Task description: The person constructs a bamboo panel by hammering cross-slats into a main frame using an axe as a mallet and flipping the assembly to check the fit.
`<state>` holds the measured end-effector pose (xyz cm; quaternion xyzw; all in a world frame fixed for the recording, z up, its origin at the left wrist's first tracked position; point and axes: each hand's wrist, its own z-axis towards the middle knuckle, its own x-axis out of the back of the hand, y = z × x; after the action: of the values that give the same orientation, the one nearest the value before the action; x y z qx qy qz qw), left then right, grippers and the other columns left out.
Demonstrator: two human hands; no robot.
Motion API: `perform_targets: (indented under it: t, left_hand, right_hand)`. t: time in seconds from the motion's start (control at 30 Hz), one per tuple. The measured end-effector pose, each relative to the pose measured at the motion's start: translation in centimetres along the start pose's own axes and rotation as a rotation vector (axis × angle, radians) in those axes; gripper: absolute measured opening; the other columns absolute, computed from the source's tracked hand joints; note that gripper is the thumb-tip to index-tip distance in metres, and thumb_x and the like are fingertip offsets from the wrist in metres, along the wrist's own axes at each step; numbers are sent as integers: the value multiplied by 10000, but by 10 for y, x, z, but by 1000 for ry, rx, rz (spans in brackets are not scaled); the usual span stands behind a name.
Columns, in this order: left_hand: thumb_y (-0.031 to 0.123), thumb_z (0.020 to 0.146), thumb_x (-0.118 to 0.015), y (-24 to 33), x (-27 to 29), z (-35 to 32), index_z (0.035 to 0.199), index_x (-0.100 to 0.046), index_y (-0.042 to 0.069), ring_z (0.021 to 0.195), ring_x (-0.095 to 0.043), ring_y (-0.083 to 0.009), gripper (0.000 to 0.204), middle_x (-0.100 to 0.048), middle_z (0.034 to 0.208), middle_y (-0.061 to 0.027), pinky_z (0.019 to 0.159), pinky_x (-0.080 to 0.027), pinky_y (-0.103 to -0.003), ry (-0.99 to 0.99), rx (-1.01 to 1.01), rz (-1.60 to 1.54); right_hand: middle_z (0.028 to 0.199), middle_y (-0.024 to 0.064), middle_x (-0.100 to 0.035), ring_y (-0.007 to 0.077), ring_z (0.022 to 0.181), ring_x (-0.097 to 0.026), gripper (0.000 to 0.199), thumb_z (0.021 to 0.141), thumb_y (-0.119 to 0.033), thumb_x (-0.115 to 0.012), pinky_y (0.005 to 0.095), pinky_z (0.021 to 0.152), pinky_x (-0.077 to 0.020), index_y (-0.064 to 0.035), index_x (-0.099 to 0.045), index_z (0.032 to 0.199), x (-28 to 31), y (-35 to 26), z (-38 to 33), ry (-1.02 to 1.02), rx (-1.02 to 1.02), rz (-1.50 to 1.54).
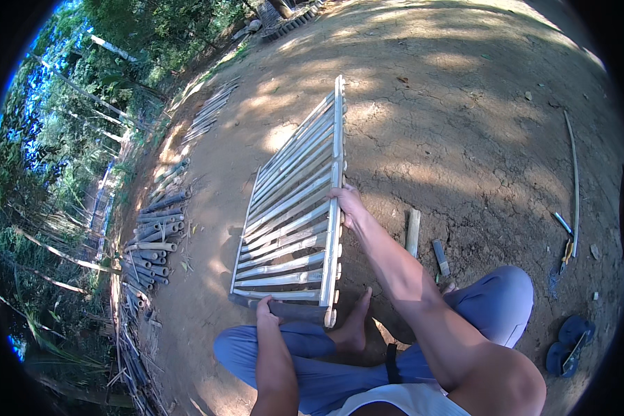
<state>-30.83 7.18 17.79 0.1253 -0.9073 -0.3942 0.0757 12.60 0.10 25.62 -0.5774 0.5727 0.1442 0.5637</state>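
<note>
A slatted bamboo panel, built of pale split strips between two long side rails, stands tilted in front of my bent knees. My right hand is closed round the middle of its right rail, fingers hooked over the edge. At the near end, my left hand grips the dark bottom bar by its left part. Rounded strip ends stick out beyond the right rail. The undersides of both hands are partly hidden.
Cut bamboo poles lie stacked at the left, with thin strips farther off. Right of me lie a short bamboo piece, a grey block, a yellow-handled tool, a long strip and dark sandals.
</note>
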Motion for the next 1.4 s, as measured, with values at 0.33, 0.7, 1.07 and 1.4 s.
perform_targets:
  t: [0.33,0.7,1.07,1.4]
  left_hand:
    - [71,937,-665,-1,-96,9,1143,-626,32,996,-660,-195,213,-665,1051,-68,850,-601,-323,-422,-150,-63]
    - [500,956,-708,93,-367,-106,1598,-270,29,1202,-636,-297,909,-524,1484,-180,1030,-521,-474,-912,-121,92]
    - [705,1032,-403,-21,-349,-124,1662,2,15,1542,-264,-480,1019,-74,1721,-276,1160,-337,-712,-964,196,383]
    - [451,1099,-510,-93,-370,-102,1277,-596,-17,1064,-692,-310,508,-683,1167,-192,916,-629,-396,-842,131,476]
  right_hand:
    - [848,119,-661,211,640,-675,324,800,47,-648,352,549,-593,35,-603,1121,8,-121,-54,44,343,-11]
    - [1168,273,-584,385,1045,-699,477,877,90,-577,598,751,-663,30,-407,1319,112,-223,-55,298,723,247]
    - [1247,179,-642,336,1096,-678,421,946,81,-621,536,988,-574,3,-524,1348,265,-174,1,619,827,350]
    - [1339,92,-608,268,1169,-632,485,987,-9,-638,499,1006,-515,-114,-483,1434,290,-119,-8,561,683,260]
